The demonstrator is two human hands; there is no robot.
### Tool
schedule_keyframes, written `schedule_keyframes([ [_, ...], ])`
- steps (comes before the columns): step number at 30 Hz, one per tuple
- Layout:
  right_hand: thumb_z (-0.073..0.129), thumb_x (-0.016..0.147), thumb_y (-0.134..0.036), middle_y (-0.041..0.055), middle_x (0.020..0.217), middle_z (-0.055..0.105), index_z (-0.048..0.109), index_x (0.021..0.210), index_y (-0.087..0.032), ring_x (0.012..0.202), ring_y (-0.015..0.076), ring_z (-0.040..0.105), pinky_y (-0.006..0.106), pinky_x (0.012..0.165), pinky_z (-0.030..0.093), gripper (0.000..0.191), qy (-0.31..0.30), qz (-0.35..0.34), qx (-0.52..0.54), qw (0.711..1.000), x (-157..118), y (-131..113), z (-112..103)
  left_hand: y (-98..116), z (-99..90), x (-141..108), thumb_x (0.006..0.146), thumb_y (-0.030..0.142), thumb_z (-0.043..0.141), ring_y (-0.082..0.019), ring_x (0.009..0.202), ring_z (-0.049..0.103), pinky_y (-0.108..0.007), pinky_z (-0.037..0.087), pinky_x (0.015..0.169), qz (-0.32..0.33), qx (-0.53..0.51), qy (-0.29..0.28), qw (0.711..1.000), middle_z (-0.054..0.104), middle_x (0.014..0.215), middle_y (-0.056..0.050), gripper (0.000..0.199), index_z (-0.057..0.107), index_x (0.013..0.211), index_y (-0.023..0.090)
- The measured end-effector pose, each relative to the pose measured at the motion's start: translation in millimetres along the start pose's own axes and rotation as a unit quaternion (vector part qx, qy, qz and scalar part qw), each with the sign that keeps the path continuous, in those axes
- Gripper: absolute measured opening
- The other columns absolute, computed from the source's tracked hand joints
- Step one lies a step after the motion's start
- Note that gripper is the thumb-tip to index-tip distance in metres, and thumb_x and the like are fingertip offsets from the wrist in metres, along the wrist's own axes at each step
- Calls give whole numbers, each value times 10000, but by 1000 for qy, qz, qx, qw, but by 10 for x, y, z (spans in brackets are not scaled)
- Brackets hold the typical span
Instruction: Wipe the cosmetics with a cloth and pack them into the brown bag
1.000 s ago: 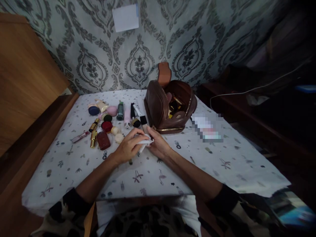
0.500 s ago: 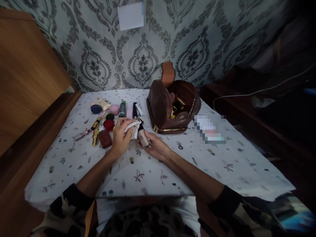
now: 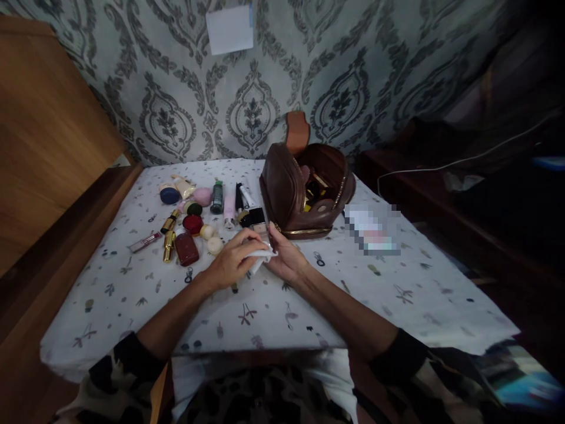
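My right hand (image 3: 286,254) is closed around a small glass foundation bottle (image 3: 259,228) with a black cap, tilted with the cap pointing away from me. A white cloth or wipe (image 3: 260,257) is pinched in my left hand (image 3: 237,257), pressed against the lower part of the bottle. The fingers and the cloth hide the bottle's base. Close beyond my left hand lie two small cream-coloured jars, a pink tube (image 3: 229,211) and a black-handled brush (image 3: 242,217).
A brown leather bag (image 3: 289,194) stands unzipped behind my hands, items inside. To the left are a dark red bottle (image 3: 186,249), gold lipsticks (image 3: 168,246), a lip gloss (image 3: 145,242), a green bottle (image 3: 217,197) and a pink sponge (image 3: 203,196). A blurred-out flat object lies right of the bag.
The cloth has moved from the bottle's cap end down to its lower part, nearer me. My left hand has shifted right and closer, uncovering the jars and the pink tube.
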State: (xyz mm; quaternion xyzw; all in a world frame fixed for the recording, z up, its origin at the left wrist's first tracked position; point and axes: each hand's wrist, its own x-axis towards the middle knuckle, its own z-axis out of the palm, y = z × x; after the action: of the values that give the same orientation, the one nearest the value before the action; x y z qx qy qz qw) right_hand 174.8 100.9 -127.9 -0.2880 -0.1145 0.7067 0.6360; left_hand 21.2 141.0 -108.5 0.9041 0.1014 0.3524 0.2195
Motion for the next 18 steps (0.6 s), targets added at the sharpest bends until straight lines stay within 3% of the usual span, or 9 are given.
schedule_keyframes([
  [6,790,763,-274,-24,791,697,671,869,-189,713,124,631,242,611,514,181,-28,25,-21,999,-55,76,0,-113,-88,7,923,153,530,-193,1000,587,-346,501,893,-94,60,156,981,582,1049,-64,187,662,1052,182],
  [10,793,762,-302,0,799,707,683,863,-169,703,133,634,263,622,525,200,-17,21,-46,999,-46,114,-22,-145,-141,27,919,181,549,-194,1007,580,-339,496,892,-138,60,208,966,586,1035,-50,160,652,1042,194],
  [13,781,778,-293,2,780,709,687,851,-168,676,129,628,262,629,530,172,-11,8,-37,999,-22,105,-35,-135,-126,33,915,170,551,-187,987,586,-328,496,882,-126,37,178,975,588,1019,-50,156,650,1034,187],
  [18,753,808,-273,-33,700,679,656,758,-175,631,96,606,215,626,524,147,5,9,0,1000,24,39,-75,-76,-50,18,921,154,527,-186,978,595,-336,501,876,-40,-21,44,998,588,1031,-66,173,661,1025,186],
])
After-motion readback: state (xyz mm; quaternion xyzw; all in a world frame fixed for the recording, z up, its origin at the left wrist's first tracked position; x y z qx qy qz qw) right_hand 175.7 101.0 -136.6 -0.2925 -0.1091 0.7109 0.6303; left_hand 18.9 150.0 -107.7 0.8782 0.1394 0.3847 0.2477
